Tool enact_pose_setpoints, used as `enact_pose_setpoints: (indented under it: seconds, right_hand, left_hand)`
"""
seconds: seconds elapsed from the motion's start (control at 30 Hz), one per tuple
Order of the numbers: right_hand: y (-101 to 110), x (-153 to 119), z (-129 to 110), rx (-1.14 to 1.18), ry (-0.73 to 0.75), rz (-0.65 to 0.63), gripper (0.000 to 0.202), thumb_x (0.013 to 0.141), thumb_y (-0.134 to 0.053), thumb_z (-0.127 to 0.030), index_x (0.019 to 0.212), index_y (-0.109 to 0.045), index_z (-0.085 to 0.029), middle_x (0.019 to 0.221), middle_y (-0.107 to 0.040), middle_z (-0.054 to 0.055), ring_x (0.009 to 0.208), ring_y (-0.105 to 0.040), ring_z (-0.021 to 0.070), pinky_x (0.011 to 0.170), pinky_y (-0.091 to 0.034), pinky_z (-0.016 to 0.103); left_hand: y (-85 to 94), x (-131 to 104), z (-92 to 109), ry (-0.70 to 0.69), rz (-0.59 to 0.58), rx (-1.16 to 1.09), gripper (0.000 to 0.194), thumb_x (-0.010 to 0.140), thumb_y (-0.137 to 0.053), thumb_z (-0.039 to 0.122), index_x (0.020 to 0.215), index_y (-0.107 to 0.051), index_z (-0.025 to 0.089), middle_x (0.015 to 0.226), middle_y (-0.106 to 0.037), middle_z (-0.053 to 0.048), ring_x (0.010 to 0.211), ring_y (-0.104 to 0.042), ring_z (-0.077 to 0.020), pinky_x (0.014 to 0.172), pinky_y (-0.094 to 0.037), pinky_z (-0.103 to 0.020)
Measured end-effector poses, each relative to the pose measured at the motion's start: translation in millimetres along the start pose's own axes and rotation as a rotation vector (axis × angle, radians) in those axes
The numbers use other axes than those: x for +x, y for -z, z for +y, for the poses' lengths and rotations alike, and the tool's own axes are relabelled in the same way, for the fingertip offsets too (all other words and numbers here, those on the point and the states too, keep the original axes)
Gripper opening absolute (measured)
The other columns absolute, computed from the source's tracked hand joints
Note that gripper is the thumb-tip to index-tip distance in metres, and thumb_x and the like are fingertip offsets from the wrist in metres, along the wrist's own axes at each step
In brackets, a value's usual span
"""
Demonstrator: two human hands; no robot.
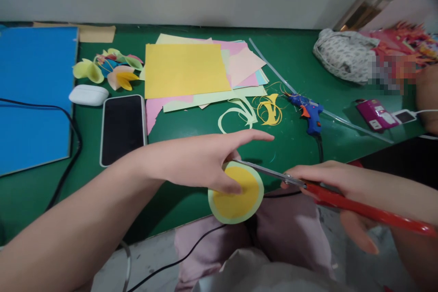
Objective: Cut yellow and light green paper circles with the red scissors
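Note:
My left hand point(201, 162) pinches a round paper piece point(251, 207), a yellow disc on a slightly larger pale green one, with the thumb on its face. Its index finger points out to the right. My right hand point(345, 187) grips red-handled scissors point(369, 210). Their metal blades lie along the top edge of the paper disc, close to my left fingers; the tips are hidden behind the left hand. Beyond my hands lie curled pale green paper offcuts point(244, 112) and yellow offcuts point(271, 110).
Stacked coloured paper point(185, 70) lies behind my hands. At left are a phone point(123, 130), a white earbud case point(89, 95), paper flowers point(118, 70) and a blue board point(37, 100). A blue glue gun point(311, 112) and a purple box point(376, 114) sit right, near another person's arm point(427, 96).

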State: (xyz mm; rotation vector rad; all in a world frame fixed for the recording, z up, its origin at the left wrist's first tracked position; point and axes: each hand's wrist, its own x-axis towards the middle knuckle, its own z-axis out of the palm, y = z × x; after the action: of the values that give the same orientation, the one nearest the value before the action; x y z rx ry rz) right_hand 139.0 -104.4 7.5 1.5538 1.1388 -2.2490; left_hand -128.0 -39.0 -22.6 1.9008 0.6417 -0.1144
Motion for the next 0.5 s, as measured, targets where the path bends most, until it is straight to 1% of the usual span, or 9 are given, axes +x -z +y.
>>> enact_pose_setpoints:
  seconds: [0.07,0.13,0.23,0.3,0.37,0.43,0.5]
  right_hand:
    - [-0.2,-1.7,-0.7,0.006,-0.026,-0.009,0.018,0.088,-0.05,-0.024,0.1,-0.064,-0.023,0.048,-0.057,-0.007,0.043,-0.054,0.0064,0.048,-0.039,0.011]
    - [3.3,-2.6,4.2,0.014,-0.037,-0.013,0.017,0.091,-0.05,-0.025,0.1,-0.063,-0.021,0.046,-0.057,-0.006,0.043,-0.053,0.0071,0.048,-0.038,0.012]
    - [12.6,-0.2,16.9,-0.002,-0.026,-0.046,0.024,0.094,-0.049,-0.031,0.111,-0.062,-0.021,0.046,-0.058,-0.006,0.044,-0.055,0.0091,0.046,-0.036,0.012]
    - [18.0,3.1,23.1,-0.015,-0.031,-0.066,0.027,0.096,-0.047,-0.035,0.113,-0.061,-0.02,0.046,-0.059,-0.005,0.044,-0.055,0.0095,0.045,-0.036,0.012]
    - [20.9,6.3,25.3,-0.022,-0.044,-0.091,0.027,0.098,-0.044,-0.037,0.105,-0.063,-0.019,0.047,-0.06,-0.004,0.038,-0.048,0.0072,0.044,-0.035,0.013]
    - [21.4,8.1,24.8,-0.034,-0.044,-0.116,0.029,0.099,-0.042,-0.038,0.099,-0.063,-0.018,0.047,-0.06,-0.004,0.033,-0.038,0.0043,0.042,-0.034,0.013]
    - [21.0,8.2,24.2,-0.056,-0.039,-0.128,0.03,0.1,-0.04,-0.038,0.1,-0.062,-0.018,0.048,-0.06,-0.005,0.03,-0.031,0.0032,0.041,-0.033,0.013]
  left_hand:
    - [0.1,0.0,0.4,0.006,-0.009,0.008,0.082,0.081,-0.065,0.037,0.15,-0.02,0.042,0.105,-0.058,0.001,0.102,-0.057,-0.0184,0.064,-0.04,-0.018]
    - [0.0,0.1,0.9,0.013,-0.015,0.018,0.082,0.081,-0.065,0.037,0.15,-0.02,0.043,0.104,-0.058,0.001,0.102,-0.057,-0.0183,0.064,-0.04,-0.018]
    - [-0.4,0.3,1.0,0.014,-0.027,0.032,0.082,0.081,-0.064,0.038,0.149,-0.019,0.044,0.096,-0.057,0.003,0.098,-0.058,-0.0176,0.062,-0.039,-0.017]
    - [-0.4,0.4,0.7,0.012,-0.035,0.041,0.082,0.081,-0.064,0.038,0.149,-0.019,0.044,0.091,-0.056,0.004,0.094,-0.059,-0.0169,0.061,-0.039,-0.017]
    - [0.1,0.3,0.5,0.006,-0.041,0.05,0.081,0.082,-0.064,0.037,0.149,-0.019,0.044,0.087,-0.055,0.004,0.09,-0.059,-0.0161,0.06,-0.038,-0.017]
    - [0.7,0.1,0.7,0.0,-0.049,0.06,0.081,0.082,-0.063,0.036,0.15,-0.019,0.043,0.084,-0.053,0.004,0.086,-0.058,-0.0155,0.058,-0.038,-0.018]
    - [1.3,-0.2,1.2,-0.004,-0.057,0.07,0.08,0.083,-0.062,0.035,0.151,-0.018,0.041,0.081,-0.053,0.004,0.083,-0.058,-0.0153,0.057,-0.037,-0.018]
